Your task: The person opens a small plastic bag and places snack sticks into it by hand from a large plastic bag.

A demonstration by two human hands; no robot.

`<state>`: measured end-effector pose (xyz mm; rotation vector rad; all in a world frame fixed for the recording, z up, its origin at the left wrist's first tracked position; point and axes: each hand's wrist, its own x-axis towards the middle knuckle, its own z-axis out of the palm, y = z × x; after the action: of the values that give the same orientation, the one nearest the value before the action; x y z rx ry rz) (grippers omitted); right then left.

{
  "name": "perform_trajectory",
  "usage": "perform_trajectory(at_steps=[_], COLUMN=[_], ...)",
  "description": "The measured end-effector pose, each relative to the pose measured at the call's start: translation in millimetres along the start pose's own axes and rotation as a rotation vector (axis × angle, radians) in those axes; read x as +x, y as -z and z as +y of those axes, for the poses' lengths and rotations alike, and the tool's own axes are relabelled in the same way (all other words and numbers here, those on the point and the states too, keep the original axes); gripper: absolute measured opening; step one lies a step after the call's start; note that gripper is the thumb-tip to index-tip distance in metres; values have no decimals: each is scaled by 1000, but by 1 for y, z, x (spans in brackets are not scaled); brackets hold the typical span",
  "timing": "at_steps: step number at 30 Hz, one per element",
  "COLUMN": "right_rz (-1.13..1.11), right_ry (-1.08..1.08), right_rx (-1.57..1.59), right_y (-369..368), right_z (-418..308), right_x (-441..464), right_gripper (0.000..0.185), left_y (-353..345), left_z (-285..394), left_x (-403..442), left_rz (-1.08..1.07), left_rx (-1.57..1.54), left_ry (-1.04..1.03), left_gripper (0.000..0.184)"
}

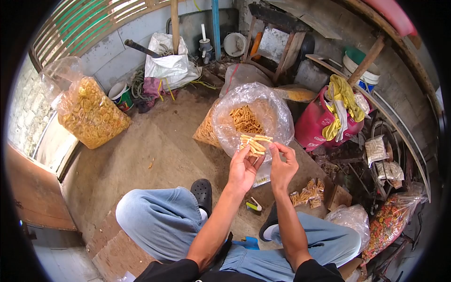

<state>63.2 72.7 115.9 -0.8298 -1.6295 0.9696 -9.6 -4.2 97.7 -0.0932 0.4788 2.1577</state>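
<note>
A small clear packet of stick snacks (254, 145) is held up between both hands, over the near edge of a large open plastic bag (225, 117) filled with similar sticks. My left hand (244, 173) is under and around the packet's left side, fingers wrapped on it. At the packet's upper right corner, my right hand (283, 165) pinches the plastic. Several filled packets (308, 193) lie on the floor right of my right forearm. A green and white stapler-like tool (254, 205) rests on the floor between my forearms.
A big bag of yellow chips (94, 113) stands at the left. White sack (168, 66) and buckets (235, 44) line the back wall. On the right are a pink container (312, 122) with yellow cloth, hanging packets (376, 150) and a bag of colourful snacks (390, 225).
</note>
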Motion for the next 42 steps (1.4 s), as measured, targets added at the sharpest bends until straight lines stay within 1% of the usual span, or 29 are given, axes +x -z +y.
perform_trajectory(at_steps=[2, 9, 11, 12, 14, 17, 21, 23, 24, 26, 27, 29, 30, 32, 36, 38, 42], right_rz=[-43, -37, -122, -122, -267, -280, -275, -275, -275, -353, -352, -406, -404, -426, -483, -479, -482], right_ry=[109, 171, 129, 129, -141, -190, -244, -281, -283, -440, -442, -560, -561, -567, -550, -610, -577], right_rx=[-45, -63, 90, 90, 393, 384, 388, 519, 519, 572, 570, 597, 597, 468, 456, 519, 510], right_y=[1, -2, -3, -4, -5, -3, 0, 0, 1, 5, 6, 9, 11, 12, 22, 27, 27], right_z=[4, 13, 14, 17, 25, 28, 17, 13, 8, -2, 4, 19, 19, 16, 14, 14, 5], right_x=[-1, 1, 2, 3, 4, 6, 9, 11, 13, 16, 17, 19, 20, 22, 28, 33, 34], right_gripper=[14, 15, 14, 14, 12, 9, 12, 16, 16, 17, 17, 15, 15, 14, 17, 21, 24], left_y=[-2, 1, 1, 2, 5, 0, -2, 0, 1, 6, 6, 4, 4, 6, 9, 9, 14], left_z=[-2, -3, -3, -3, -3, 1, 2, 3, 3, 2, 2, 3, 2, 2, 5, 7, 7], left_x=[-1, 1, 1, 1, 3, 1, 0, 1, 2, 4, 4, 2, 2, 3, 5, 5, 8], left_rz=[-23, -8, -18, -18, 12, 4, -23, -61, -60, -96, -94, -90, -89, -96, -49, -5, -31], left_rx=[24, 39, 45, 45, 53, 131, 167, 183, 183, 186, 185, 252, 253, 247, 191, 116, 134], left_ry=[-3, -1, -13, -13, -17, -33, -31, 5, 6, 42, 44, 58, 60, 96, 153, 160, 145], left_gripper=[26, 29, 27, 27, 25, 24, 25, 25, 25, 25, 25, 26, 26, 26, 26, 26, 27])
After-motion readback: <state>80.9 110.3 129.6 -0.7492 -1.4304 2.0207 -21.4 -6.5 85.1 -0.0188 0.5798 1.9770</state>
